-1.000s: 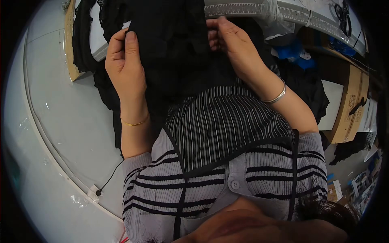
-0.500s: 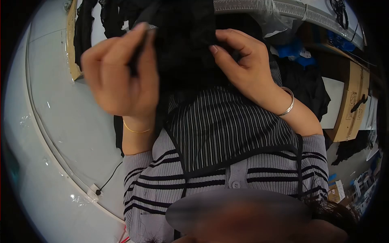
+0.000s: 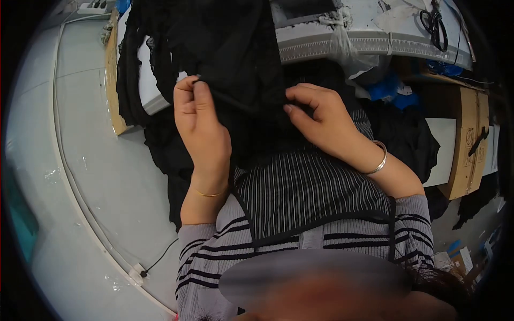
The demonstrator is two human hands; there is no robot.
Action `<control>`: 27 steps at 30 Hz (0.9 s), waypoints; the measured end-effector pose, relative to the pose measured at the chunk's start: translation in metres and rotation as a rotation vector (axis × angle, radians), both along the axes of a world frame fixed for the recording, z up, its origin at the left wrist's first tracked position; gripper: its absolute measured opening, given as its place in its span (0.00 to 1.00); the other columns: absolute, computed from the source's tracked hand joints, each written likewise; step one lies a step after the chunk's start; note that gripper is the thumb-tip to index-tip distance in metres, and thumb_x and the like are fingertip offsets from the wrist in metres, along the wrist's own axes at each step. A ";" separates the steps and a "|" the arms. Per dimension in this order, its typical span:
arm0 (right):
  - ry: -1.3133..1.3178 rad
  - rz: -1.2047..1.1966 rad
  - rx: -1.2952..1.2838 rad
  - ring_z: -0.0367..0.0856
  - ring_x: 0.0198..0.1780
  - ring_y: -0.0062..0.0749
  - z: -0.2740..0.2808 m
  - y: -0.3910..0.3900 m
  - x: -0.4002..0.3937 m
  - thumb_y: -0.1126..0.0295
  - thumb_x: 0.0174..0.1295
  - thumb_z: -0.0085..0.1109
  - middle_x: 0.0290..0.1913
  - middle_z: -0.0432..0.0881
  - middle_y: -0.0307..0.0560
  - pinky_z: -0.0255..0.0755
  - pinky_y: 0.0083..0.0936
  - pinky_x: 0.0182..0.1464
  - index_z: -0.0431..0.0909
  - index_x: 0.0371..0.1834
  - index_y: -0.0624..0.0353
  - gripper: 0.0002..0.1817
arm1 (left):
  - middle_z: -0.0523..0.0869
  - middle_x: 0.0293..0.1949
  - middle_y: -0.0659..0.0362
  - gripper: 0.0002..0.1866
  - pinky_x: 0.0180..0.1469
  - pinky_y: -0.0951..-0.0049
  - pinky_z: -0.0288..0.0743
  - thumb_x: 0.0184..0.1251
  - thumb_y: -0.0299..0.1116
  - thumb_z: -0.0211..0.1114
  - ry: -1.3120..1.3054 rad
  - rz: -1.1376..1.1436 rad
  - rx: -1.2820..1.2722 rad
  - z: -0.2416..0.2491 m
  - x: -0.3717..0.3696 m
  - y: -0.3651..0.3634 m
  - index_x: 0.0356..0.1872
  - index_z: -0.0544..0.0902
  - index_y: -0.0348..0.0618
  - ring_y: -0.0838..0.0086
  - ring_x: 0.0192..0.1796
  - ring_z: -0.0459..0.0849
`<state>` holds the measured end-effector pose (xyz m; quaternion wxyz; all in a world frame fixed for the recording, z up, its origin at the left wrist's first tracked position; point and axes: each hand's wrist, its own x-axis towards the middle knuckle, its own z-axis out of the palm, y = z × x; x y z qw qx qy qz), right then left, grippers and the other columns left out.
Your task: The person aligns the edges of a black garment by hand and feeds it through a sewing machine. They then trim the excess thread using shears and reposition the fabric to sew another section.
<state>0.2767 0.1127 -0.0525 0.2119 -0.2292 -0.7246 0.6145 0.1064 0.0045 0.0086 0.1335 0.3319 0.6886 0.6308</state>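
A piece of black cloth [image 3: 230, 53] spans the space between my hands, and its far part reaches up to the top of the view. At its left edge my left hand [image 3: 203, 128] is closed, with the thumb and index finger pinching the fabric. My right hand [image 3: 324, 112] pinches the opposite edge between thumb and fingertips. More black fabric lies below and behind the cloth, too dark to separate clearly. Over my lap and chest hangs a striped apron [image 3: 316, 192].
Ahead is a work table with a ruler strip [image 3: 369, 45] along its edge. A clear plastic bag [image 3: 345, 51] hangs there, and black-handled scissors [image 3: 435, 29] lie at the upper right. A cardboard box [image 3: 468, 142] stands to the right. On the left floor runs a cable with a plug [image 3: 142, 272].
My left hand has moved right and turned more upright, keeping its pinch on the black cloth. Both hands appear lower in view, and more of the table shows.
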 end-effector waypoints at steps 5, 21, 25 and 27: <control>0.197 -0.403 0.254 0.84 0.43 0.39 0.005 0.040 -0.033 0.71 0.65 0.67 0.49 0.82 0.49 0.78 0.30 0.43 0.83 0.56 0.62 0.17 | 0.74 0.36 0.70 0.06 0.44 0.88 0.61 0.84 0.30 0.56 0.085 0.038 0.126 0.014 -0.030 0.019 0.51 0.76 0.39 0.90 0.38 0.66; 0.301 -0.319 0.032 0.77 0.27 0.22 0.025 0.088 -0.059 0.75 0.68 0.59 0.26 0.80 0.40 0.72 0.25 0.32 0.78 0.61 0.61 0.18 | 0.88 0.52 0.56 0.14 0.57 0.77 0.80 0.85 0.34 0.54 -0.084 0.087 0.191 0.040 -0.063 0.069 0.59 0.79 0.35 0.75 0.53 0.86; 0.173 -0.269 0.421 0.80 0.25 0.36 0.039 0.095 -0.064 0.78 0.62 0.60 0.27 0.82 0.45 0.74 0.32 0.30 0.76 0.64 0.60 0.24 | 0.86 0.43 0.60 0.14 0.48 0.78 0.79 0.84 0.38 0.57 0.334 0.023 0.162 0.062 -0.090 0.066 0.52 0.79 0.35 0.79 0.42 0.83; -0.035 -0.261 0.747 0.83 0.29 0.48 0.045 0.092 -0.075 0.79 0.57 0.61 0.30 0.84 0.52 0.77 0.38 0.32 0.75 0.67 0.60 0.30 | 0.81 0.33 0.61 0.14 0.37 0.79 0.76 0.80 0.40 0.64 0.926 0.052 0.214 0.073 -0.067 0.074 0.40 0.79 0.39 0.78 0.31 0.78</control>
